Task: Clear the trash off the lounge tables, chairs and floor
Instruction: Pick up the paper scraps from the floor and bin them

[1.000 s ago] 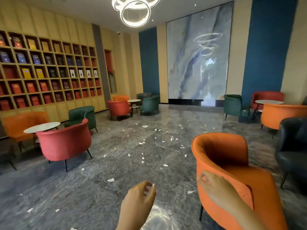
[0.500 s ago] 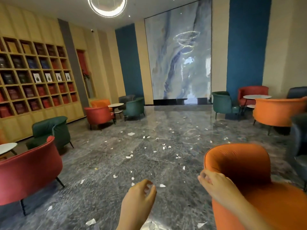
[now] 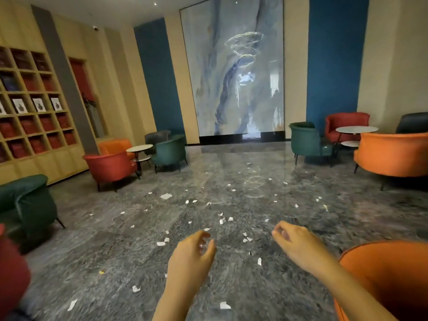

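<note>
Several white paper scraps lie scattered over the grey marble floor (image 3: 231, 279). The biggest scrap (image 3: 166, 196) is mid-floor, smaller scraps (image 3: 222, 220) lie just beyond my hands, and others (image 3: 225, 305) are close to my feet. My left hand (image 3: 192, 253) hovers low in the centre with fingers loosely curled, and I see nothing in it. My right hand (image 3: 294, 242) floats to its right, fingers relaxed and empty, left of an orange chair (image 3: 384, 281).
A red chair (image 3: 11, 269) and a green chair (image 3: 27, 205) stand close on the left. Further back left, chairs ring a round table (image 3: 139, 148). At the right, an orange chair (image 3: 393, 154) and others surround another table (image 3: 356, 129). Shelving covers the left wall.
The view has advanced into the room and turned right. My right hand has come off the orange chair's back, and that chair now sits at the lower right corner. Both hands hover apart.
</note>
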`<action>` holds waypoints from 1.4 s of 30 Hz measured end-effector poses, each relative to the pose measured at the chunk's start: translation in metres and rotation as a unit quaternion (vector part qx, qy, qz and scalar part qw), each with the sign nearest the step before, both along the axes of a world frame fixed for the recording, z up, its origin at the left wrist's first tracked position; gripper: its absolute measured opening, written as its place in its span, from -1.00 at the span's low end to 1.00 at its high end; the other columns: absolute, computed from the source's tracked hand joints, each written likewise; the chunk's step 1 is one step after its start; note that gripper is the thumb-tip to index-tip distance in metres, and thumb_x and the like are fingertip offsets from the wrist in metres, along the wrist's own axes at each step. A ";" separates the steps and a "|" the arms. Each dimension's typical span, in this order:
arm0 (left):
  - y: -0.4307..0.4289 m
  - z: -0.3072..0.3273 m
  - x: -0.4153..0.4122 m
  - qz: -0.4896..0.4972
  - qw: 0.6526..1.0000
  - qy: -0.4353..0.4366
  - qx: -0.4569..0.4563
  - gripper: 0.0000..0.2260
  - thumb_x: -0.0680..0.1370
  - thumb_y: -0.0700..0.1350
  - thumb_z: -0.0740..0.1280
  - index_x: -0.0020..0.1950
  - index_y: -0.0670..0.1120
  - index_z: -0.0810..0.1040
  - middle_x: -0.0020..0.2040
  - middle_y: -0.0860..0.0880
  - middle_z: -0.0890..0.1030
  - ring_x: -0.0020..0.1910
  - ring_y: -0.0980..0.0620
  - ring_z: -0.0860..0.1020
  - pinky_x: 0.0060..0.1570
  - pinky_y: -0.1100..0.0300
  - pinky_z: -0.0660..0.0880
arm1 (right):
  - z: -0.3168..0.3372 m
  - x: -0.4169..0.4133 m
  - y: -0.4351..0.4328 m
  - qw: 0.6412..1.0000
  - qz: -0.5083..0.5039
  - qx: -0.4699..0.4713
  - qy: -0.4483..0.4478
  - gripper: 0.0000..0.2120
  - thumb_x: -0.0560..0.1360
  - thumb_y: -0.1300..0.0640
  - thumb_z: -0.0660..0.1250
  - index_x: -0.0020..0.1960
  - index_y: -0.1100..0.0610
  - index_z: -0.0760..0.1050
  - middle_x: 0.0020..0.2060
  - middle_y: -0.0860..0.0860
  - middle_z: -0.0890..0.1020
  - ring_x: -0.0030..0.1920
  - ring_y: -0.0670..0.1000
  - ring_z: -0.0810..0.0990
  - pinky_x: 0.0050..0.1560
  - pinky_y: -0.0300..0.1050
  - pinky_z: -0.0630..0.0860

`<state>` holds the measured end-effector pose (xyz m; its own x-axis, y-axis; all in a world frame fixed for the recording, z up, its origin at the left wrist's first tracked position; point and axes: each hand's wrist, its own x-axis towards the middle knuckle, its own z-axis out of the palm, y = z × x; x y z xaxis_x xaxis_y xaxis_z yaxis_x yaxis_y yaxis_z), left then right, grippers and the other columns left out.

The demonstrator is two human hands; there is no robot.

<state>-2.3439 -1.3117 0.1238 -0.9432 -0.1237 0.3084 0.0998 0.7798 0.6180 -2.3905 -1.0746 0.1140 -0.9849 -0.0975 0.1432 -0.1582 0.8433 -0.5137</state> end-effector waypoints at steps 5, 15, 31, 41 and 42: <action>-0.020 -0.016 -0.168 -0.034 0.999 -0.006 -0.004 -0.83 0.54 0.01 0.25 0.05 -0.01 0.55 -0.06 0.05 0.62 -0.05 0.09 0.56 -0.01 0.15 0.50 | -0.017 -0.156 -0.018 0.999 -0.028 0.024 -0.002 -0.70 0.58 -0.11 0.07 0.10 0.03 0.45 0.08 -0.02 0.58 0.07 0.04 0.54 -0.05 -0.12 0.43; -0.019 0.003 -0.495 -0.092 0.996 -0.006 0.012 -0.85 0.52 -0.02 0.29 0.01 -0.03 0.57 -0.15 0.04 0.61 -0.12 0.06 0.57 -0.07 0.08 0.52 | 0.000 -0.448 -0.019 0.996 -0.088 -0.008 -0.021 -0.72 0.57 -0.10 0.12 0.08 0.06 0.46 0.02 0.02 0.60 0.01 0.06 0.54 0.04 -0.02 0.49; 0.085 -0.026 -1.009 -0.106 0.994 -0.006 0.026 -0.91 0.53 -0.02 0.29 -0.04 0.01 0.56 -0.18 0.09 0.59 -0.15 0.12 0.57 -0.12 0.19 0.50 | -0.027 -0.951 0.100 0.991 -0.124 -0.046 -0.007 -0.72 0.57 -0.09 0.13 0.11 0.06 0.47 0.02 0.03 0.59 -0.03 0.07 0.54 -0.02 -0.01 0.51; 0.151 -0.093 -1.306 -0.123 0.991 -0.026 0.053 -0.80 0.54 -0.04 0.29 0.07 -0.11 0.59 -0.01 -0.02 0.64 -0.03 0.08 0.57 -0.02 0.20 0.48 | -0.090 -1.240 0.176 0.994 -0.095 -0.049 -0.027 -0.72 0.57 -0.03 0.17 0.16 0.10 0.47 0.13 0.05 0.56 0.12 0.06 0.51 0.17 0.06 0.44; 0.159 -0.098 -1.341 -0.127 0.990 -0.027 0.058 -0.78 0.55 -0.03 0.29 0.10 -0.12 0.58 0.02 -0.02 0.63 0.00 0.07 0.57 0.01 0.19 0.47 | -0.095 -1.274 0.187 0.994 -0.097 -0.048 -0.021 -0.72 0.57 -0.02 0.18 0.17 0.11 0.47 0.13 0.06 0.56 0.14 0.07 0.51 0.17 0.03 0.43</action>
<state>-3.6847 -1.1530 0.0262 -0.9632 0.0887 0.2538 0.2480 0.6578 0.7112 -3.6641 -0.8877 0.0188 -0.9892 0.1064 0.1008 0.0257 0.8030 -0.5954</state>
